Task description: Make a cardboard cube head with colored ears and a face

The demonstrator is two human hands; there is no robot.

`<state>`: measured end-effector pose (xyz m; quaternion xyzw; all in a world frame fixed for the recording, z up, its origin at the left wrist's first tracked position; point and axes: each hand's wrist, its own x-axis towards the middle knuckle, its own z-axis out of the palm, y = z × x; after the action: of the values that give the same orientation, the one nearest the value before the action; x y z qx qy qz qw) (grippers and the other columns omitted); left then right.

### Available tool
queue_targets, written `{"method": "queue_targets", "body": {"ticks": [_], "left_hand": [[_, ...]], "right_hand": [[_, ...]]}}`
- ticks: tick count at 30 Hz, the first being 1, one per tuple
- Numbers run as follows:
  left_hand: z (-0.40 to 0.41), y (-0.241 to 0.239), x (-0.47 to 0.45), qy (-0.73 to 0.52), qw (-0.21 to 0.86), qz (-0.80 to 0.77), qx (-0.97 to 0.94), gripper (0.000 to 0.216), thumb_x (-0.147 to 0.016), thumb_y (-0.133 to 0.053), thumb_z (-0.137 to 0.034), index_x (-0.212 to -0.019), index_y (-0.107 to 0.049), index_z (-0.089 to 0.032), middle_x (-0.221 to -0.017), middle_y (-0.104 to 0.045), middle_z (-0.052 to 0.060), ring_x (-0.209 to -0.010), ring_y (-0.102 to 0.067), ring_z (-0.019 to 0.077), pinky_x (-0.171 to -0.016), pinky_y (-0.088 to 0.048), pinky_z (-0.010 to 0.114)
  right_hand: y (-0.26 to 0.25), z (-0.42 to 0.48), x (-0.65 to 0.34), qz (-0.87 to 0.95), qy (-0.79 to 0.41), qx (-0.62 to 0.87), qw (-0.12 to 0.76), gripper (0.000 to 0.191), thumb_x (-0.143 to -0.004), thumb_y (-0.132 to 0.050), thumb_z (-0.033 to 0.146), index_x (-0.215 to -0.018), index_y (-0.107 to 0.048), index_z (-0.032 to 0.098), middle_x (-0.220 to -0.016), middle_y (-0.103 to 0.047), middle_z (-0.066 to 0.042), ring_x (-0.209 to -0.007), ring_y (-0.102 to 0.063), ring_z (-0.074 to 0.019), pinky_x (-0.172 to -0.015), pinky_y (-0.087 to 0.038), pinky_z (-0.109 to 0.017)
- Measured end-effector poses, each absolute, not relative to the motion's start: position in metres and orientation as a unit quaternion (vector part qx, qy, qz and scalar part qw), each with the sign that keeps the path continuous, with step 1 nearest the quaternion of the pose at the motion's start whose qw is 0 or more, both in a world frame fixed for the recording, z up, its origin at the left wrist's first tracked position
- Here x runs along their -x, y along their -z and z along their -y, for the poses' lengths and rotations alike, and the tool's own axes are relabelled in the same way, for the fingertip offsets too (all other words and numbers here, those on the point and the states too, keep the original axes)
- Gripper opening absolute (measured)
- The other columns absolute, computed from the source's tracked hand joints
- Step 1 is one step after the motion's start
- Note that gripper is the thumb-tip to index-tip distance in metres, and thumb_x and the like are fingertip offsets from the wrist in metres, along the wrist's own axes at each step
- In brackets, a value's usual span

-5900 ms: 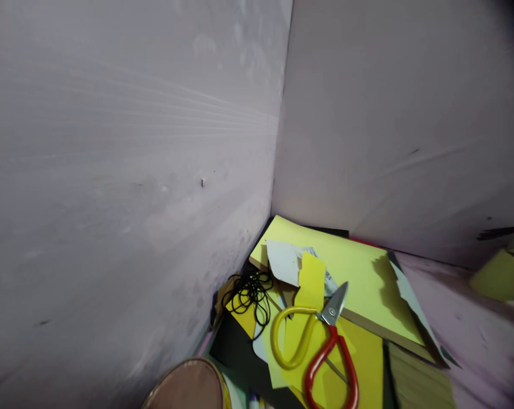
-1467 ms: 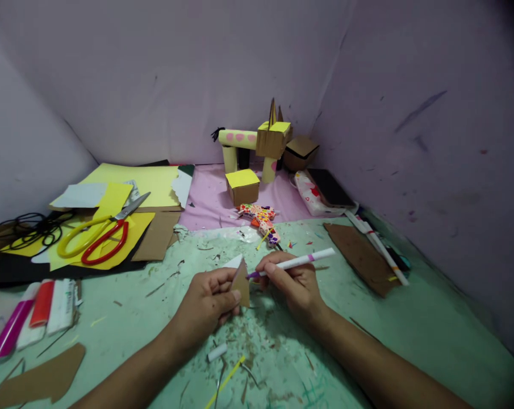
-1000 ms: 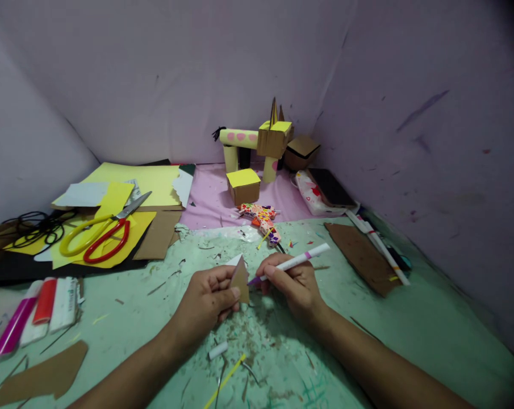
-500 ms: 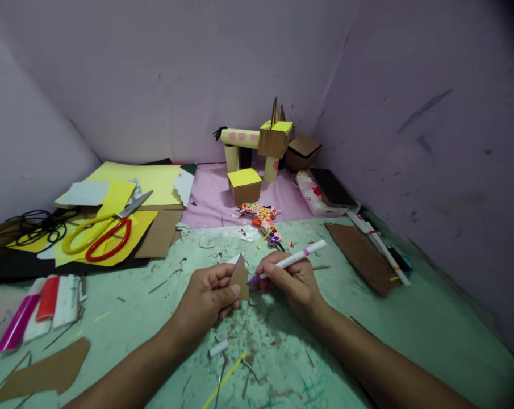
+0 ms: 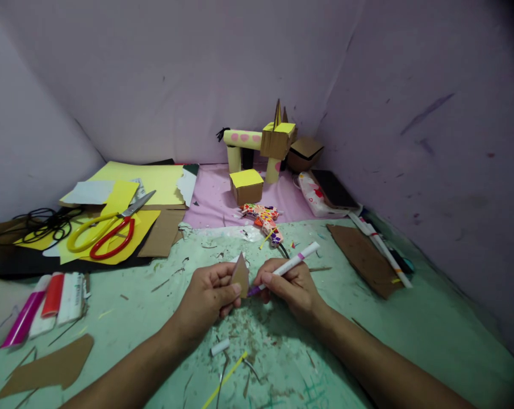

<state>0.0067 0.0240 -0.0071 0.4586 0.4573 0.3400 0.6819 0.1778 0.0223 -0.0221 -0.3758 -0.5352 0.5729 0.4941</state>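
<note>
My left hand (image 5: 209, 292) is closed on a small pointed piece of cardboard (image 5: 240, 276), pinched between thumb and fingers and held upright. A marker (image 5: 291, 265) with a white barrel and purple tip sits in the writing grip of my right hand (image 5: 293, 287). Its tip is at the lower right edge of the cardboard; whether it touches, I cannot tell. A white marker cap (image 5: 220, 347) lies on the table just below my left hand. Beyond both hands rests a glue gun (image 5: 263, 220) wrapped in a floral pattern.
A cardboard animal figure (image 5: 243, 139) stands at the back beside a yellow-topped box (image 5: 246, 186). Scissors (image 5: 112, 227) lie on yellow paper at left, above rolls of tape or clay (image 5: 52, 295). A phone (image 5: 333, 188) and brown cardboard (image 5: 363, 258) are at right.
The marker tip has moved down along the cardboard's right edge, with the marker tilted more steeply. My left hand keeps its hold. The whole view has shifted slightly.
</note>
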Motion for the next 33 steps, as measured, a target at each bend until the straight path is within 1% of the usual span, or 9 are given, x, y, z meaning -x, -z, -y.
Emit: {"method": "queue_targets", "body": {"ticks": [3,6,8,13,18,20,24,30,33], "left_hand": [[-0.0230,0.0058,-0.0069,-0.340,0.684,-0.460,-0.453,0.030,-0.068,-0.066,-0.028,-0.092,-0.066,-0.010,-0.051,-0.055,-0.004,-0.034,-0.030,0.0015,-0.035,-0.016,0.016],[-0.0222,0.0040,-0.0067,-0.336,0.684,-0.459,-0.457,0.031,-0.068,-0.066,-0.028,-0.094,-0.065,-0.010,-0.051,-0.055,-0.004,-0.034,-0.030,0.0015,-0.035,-0.016,0.016],[-0.0221,0.0037,-0.0065,-0.335,0.682,-0.462,-0.458,0.031,-0.068,-0.066,-0.028,-0.093,-0.065,-0.010,-0.050,-0.055,-0.004,-0.034,-0.030,0.0018,-0.035,-0.016,0.017],[-0.0224,0.0047,-0.0069,-0.350,0.685,-0.458,-0.445,0.029,-0.066,-0.067,-0.027,-0.089,-0.066,-0.010,-0.049,-0.054,-0.004,-0.033,-0.029,0.0017,-0.034,-0.015,0.017],[-0.0224,0.0044,-0.0069,-0.346,0.685,-0.463,-0.444,0.032,-0.066,-0.069,-0.028,-0.091,-0.066,-0.010,-0.049,-0.054,-0.004,-0.034,-0.030,0.0022,-0.034,-0.015,0.017],[-0.0227,0.0053,-0.0060,-0.344,0.684,-0.460,-0.449,0.031,-0.067,-0.068,-0.028,-0.092,-0.066,-0.010,-0.050,-0.055,-0.003,-0.034,-0.029,0.0021,-0.034,-0.014,0.017],[-0.0235,0.0074,-0.0044,-0.347,0.686,-0.456,-0.448,0.030,-0.068,-0.067,-0.027,-0.093,-0.067,-0.011,-0.050,-0.055,-0.003,-0.034,-0.029,0.0019,-0.034,-0.015,0.017],[-0.0239,0.0070,-0.0047,-0.346,0.682,-0.460,-0.452,0.032,-0.068,-0.068,-0.028,-0.094,-0.066,-0.010,-0.050,-0.055,-0.003,-0.034,-0.029,0.0017,-0.034,-0.015,0.016],[-0.0237,0.0081,-0.0043,-0.342,0.680,-0.462,-0.456,0.032,-0.069,-0.067,-0.029,-0.095,-0.066,-0.011,-0.050,-0.054,-0.004,-0.034,-0.028,0.0020,-0.034,-0.015,0.016]], "right_hand": [[0.0246,-0.0227,-0.1795,0.512,-0.586,0.372,0.506,0.020,-0.072,-0.064,0.030,-0.062,-0.068,0.013,-0.048,-0.057,-0.001,-0.042,-0.050,-0.0114,-0.042,-0.036,-0.022],[0.0245,-0.0240,-0.1797,0.493,-0.581,0.367,0.533,0.021,-0.074,-0.063,0.032,-0.066,-0.069,0.014,-0.050,-0.059,-0.001,-0.044,-0.052,-0.0123,-0.044,-0.038,-0.023],[0.0227,-0.0246,-0.1791,0.503,-0.576,0.371,0.526,0.020,-0.074,-0.063,0.032,-0.067,-0.069,0.014,-0.049,-0.058,-0.001,-0.044,-0.052,-0.0121,-0.045,-0.038,-0.023],[0.0219,-0.0240,-0.1796,0.526,-0.588,0.381,0.483,0.017,-0.069,-0.063,0.027,-0.059,-0.067,0.013,-0.045,-0.056,0.000,-0.040,-0.047,-0.0108,-0.041,-0.033,-0.022],[0.0249,-0.0256,-0.1796,0.487,-0.593,0.363,0.529,0.020,-0.072,-0.062,0.031,-0.064,-0.068,0.014,-0.048,-0.057,-0.001,-0.042,-0.050,-0.0117,-0.043,-0.036,-0.023],[0.0236,-0.0262,-0.1790,0.493,-0.590,0.371,0.522,0.020,-0.072,-0.063,0.032,-0.065,-0.069,0.014,-0.048,-0.058,-0.001,-0.043,-0.051,-0.0123,-0.044,-0.038,-0.024],[0.0215,-0.0253,-0.1789,0.517,-0.591,0.385,0.484,0.017,-0.069,-0.064,0.028,-0.061,-0.068,0.013,-0.045,-0.056,0.000,-0.041,-0.048,-0.0112,-0.042,-0.034,-0.022],[0.0223,-0.0247,-0.1779,0.480,-0.595,0.373,0.525,0.019,-0.070,-0.063,0.031,-0.063,-0.068,0.014,-0.048,-0.058,-0.001,-0.042,-0.050,-0.0115,-0.043,-0.037,-0.023],[0.0202,-0.0250,-0.1774,0.506,-0.593,0.384,0.494,0.017,-0.069,-0.064,0.028,-0.061,-0.067,0.013,-0.046,-0.056,0.000,-0.041,-0.048,-0.0105,-0.042,-0.035,-0.022]]}}
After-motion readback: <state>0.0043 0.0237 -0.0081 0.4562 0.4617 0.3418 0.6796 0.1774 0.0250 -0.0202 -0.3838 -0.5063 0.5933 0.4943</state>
